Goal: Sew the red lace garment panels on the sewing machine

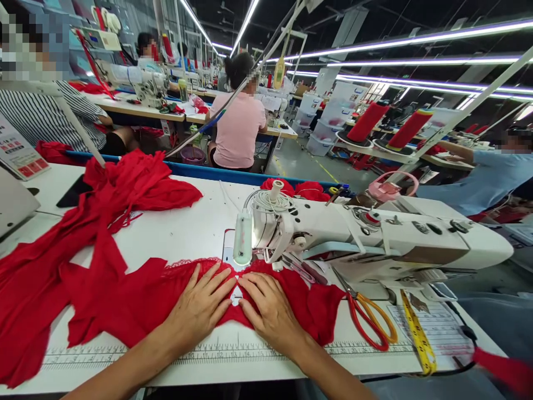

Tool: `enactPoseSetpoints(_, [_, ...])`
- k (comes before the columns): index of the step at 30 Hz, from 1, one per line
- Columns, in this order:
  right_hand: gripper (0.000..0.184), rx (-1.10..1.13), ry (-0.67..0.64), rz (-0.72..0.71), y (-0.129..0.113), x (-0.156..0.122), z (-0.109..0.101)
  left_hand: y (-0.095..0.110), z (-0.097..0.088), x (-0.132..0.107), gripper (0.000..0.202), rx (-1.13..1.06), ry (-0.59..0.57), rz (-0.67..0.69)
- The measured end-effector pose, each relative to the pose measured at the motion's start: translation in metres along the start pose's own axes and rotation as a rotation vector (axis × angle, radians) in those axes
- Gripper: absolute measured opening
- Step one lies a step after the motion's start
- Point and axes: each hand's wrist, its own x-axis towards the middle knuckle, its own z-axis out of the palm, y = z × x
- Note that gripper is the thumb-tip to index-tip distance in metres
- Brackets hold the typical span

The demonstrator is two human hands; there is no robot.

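Note:
Red fabric with a lace edge [166, 283] lies spread across the sewing table, right in front of the sewing machine [341, 233]. My left hand [204, 297] rests flat on its left part, fingers stretched toward the needle area. On the right part of the cloth, my right hand [270, 303] presses down with fingers extended. A small gap between my fingertips shows the pale machine plate [236, 295]. A lit lamp [242, 239] hangs just beyond my hands, beside the machine head. The needle itself is hard to make out.
Red-handled scissors [368, 328] and a yellow tape measure [417, 333] lie at right, near a paper sheet [445, 333]. More red cloth [125, 183] is heaped at left. A printed ruler [200, 353] runs along the front edge. Several people sit at machines beyond.

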Motion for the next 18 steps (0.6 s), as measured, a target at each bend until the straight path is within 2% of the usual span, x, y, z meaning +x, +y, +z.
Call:
enactPoseSetpoints(6, [0.027,0.026,0.030,0.009,0.0003,0.0001,0.0014,-0.0003,0.0003,-0.0007,0.040,-0.047,-0.007,-0.020])
enactPoseSetpoints(18, [0.033,-0.032,0.010,0.022,-0.0013,-0.0017,0.0026,0.0007,-0.0021,-0.0006,0.040,-0.080,-0.053,-0.054])
